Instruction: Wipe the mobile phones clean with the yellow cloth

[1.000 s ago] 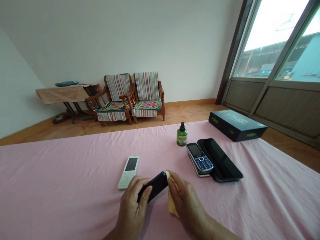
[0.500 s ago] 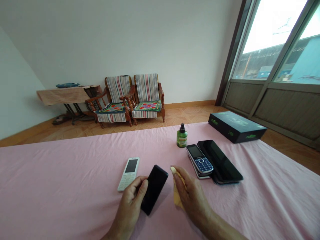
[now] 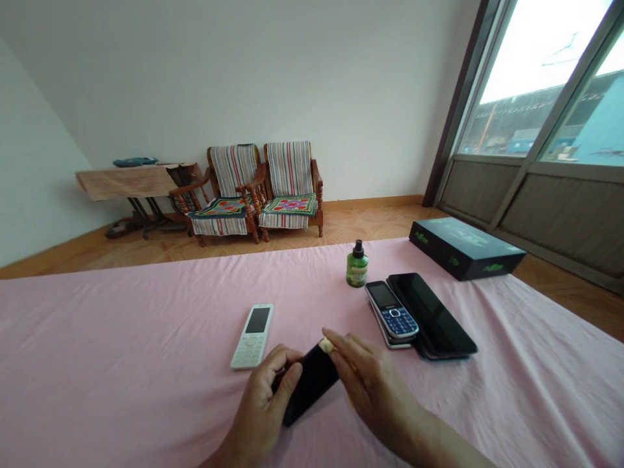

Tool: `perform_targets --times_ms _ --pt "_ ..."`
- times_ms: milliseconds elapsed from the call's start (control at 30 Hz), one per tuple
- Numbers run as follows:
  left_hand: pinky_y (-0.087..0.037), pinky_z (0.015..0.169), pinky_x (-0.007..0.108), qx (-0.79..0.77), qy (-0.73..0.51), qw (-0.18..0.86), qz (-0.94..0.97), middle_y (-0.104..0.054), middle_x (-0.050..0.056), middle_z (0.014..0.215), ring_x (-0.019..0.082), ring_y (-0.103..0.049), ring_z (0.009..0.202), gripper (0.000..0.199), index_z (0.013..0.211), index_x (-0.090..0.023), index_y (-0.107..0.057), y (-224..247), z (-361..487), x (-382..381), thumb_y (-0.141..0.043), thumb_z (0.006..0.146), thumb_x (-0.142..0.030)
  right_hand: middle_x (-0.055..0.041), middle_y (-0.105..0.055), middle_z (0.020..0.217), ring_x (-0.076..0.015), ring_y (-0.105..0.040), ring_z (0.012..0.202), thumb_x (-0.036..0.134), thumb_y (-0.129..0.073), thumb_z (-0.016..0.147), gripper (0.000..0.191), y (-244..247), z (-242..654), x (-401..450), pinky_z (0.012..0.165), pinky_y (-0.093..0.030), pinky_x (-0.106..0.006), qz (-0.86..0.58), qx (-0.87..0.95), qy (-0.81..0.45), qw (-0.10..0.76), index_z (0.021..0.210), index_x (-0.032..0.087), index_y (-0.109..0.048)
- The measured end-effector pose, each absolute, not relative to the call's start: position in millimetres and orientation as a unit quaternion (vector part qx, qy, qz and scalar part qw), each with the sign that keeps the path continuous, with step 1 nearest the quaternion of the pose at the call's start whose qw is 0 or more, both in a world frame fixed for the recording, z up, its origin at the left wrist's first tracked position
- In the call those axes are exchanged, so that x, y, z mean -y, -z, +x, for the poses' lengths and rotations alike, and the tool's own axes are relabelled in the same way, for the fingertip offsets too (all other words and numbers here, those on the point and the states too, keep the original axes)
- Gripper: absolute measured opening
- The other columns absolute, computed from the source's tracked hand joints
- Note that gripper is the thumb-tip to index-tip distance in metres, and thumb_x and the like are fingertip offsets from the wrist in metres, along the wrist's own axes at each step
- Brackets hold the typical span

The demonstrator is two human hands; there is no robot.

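Pink sheet (image 3: 121,364): the largest surface in my remote view, softly creased. I judge that a dragged wrist could pull these folds and shift whatever rests on them. Two armchairs (image 3: 289,172) stand beyond it. Black box (image 3: 465,247): lying flat near the sheet's far right corner, well apart from my hands.

Right hand (image 3: 385,396): fingers pinching a yellow cloth against the upper end of a black phone. Left hand (image 3: 258,409): grasping that phone by its lower left side, thumb over its face. Large dark device (image 3: 431,315): lying on a stack to the right.

Black phone (image 3: 312,383): tilted between my hands, just above the sheet. Should I press hard with the right hand, the phone could pivot out of the left, since the grip sits at one side; a smooth face would make slipping likelier. White keypad phone (image 3: 252,337): flat, just beyond the left hand, where a knuckle could nudge it. Blue keypad phone (image 3: 392,311): atop another handset, liable to slide if my right forearm swings outward.

Green bottle (image 3: 357,270): upright, narrow, easily toppled by a tug on the fabric. Yellow cloth (image 3: 325,345): smallest, mostly hidden by fingers; if it bunches, bare fingertips could smudge the phone.
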State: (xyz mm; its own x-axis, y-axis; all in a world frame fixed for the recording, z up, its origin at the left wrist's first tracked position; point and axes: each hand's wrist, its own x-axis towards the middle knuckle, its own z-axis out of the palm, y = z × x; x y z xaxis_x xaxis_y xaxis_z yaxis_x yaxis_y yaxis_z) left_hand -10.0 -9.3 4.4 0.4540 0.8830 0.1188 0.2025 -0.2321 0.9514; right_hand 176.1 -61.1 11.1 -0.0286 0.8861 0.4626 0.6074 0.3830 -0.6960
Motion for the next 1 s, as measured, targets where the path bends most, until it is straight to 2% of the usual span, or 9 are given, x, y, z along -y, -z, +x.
perform_targets --times_ms 100,233,367,500,767,833,933,1000 --pt "-0.043 0.078 0.025 -0.426 -0.386 0.52 0.632 -0.061 0.001 0.082 0.021 -0.056 0.084 0.032 0.093 -0.019 -0.067 -1.9 -10.6 4.9 -0.061 0.086 -0.049 -0.0111 -0.07 0.096 -0.0212 -0.068 0.09 0.021 -0.04 0.096 0.03 -4.3 174.3 60.2 0.083 -0.055 -0.032 -0.552 0.703 -0.115 0.434 0.118 0.015 -0.06" --pt "-0.043 0.071 0.022 -0.432 -0.423 0.62 0.499 -0.06 -0.001 0.075 0.017 -0.053 0.076 0.036 0.08 -0.017 -0.067 1.2 -7.4 3.1 -0.073 0.075 -0.052 -0.0126 -0.069 0.107 -0.0193 -0.068 0.096 0.023 -0.039 0.098 0.028 -5.0 172.3 60.9 0.082 -0.055 -0.027 -0.552 0.675 -0.036 0.488 0.12 0.016 -0.054" --pt "-0.035 0.053 0.018 -0.38 -0.377 0.752 0.385 -0.053 -0.003 0.063 0.01 -0.043 0.057 0.035 0.073 -0.014 -0.066 2.0 -1.2 11.4 -0.081 0.069 -0.045 -0.0055 -0.07 0.094 -0.0136 -0.07 0.082 0.025 -0.04 0.099 0.018 -13.4 170.9 62.5 0.074 -0.055 -0.021 -0.537 0.666 -0.009 0.518 0.112 0.021 -0.052" --pt "-0.029 0.048 0.016 -0.341 -0.341 0.807 0.341 -0.046 -0.005 0.058 0.007 -0.035 0.051 0.033 0.069 -0.011 -0.066 2.0 1.5 19.7 -0.082 0.071 -0.04 -0.0032 -0.07 0.087 -0.0138 -0.069 0.076 0.026 -0.037 0.1 0.017 -15.2 170.3 63.7 0.069 -0.056 -0.022 -0.521 0.684 0.025 0.509 0.107 0.022 -0.052" --pt "-0.042 0.063 0.02 -0.322 -0.362 0.818 0.309 -0.058 0.0 0.068 0.011 -0.049 0.064 0.027 0.075 -0.012 -0.07 7.4 0.5 22.5 -0.081 0.072 -0.036 -0.0024 -0.065 0.068 -0.016 -0.063 0.057 0.019 -0.03 0.1 0.023 -13.6 158.2 67.3 0.054 -0.052 -0.024 -0.492 0.727 0.091 0.47 0.097 0.02 -0.053" --pt "-0.041 0.059 0.02 -0.328 -0.38 0.81 0.303 -0.056 -0.002 0.063 0.011 -0.048 0.061 0.027 0.072 -0.013 -0.068 9.3 0.3 20.6 -0.081 0.071 -0.037 -0.0017 -0.065 0.066 -0.0153 -0.062 0.055 0.017 -0.029 0.099 0.025 -11.1 150.0 70.4 0.054 -0.052 -0.023 -0.457 0.768 0.06 0.444 0.093 0.02 -0.053" --pt "-0.035 0.051 0.018 -0.379 -0.396 0.755 0.361 -0.051 -0.005 0.058 0.01 -0.043 0.053 0.032 0.07 -0.015 -0.065 7.2 -1.8 14.1 -0.079 0.071 -0.045 0.0011 -0.062 0.059 -0.0139 -0.058 0.048 0.012 -0.032 0.097 0.026 -8.2 140.8 79.5 0.05 -0.05 -0.023 -0.406 0.83 0.037 0.382 0.086 0.02 -0.053" --pt "-0.038 0.054 0.019 -0.417 -0.387 0.676 0.468 -0.056 -0.003 0.065 0.012 -0.049 0.059 0.035 0.076 -0.016 -0.067 -0.3 -4.8 7.6 -0.074 0.075 -0.05 0.0019 -0.059 0.054 -0.0144 -0.057 0.046 0.011 -0.039 0.094 0.021 -8.8 141.5 85.9 0.048 -0.049 -0.023 -0.411 0.825 0.068 0.382 0.085 0.021 -0.054"
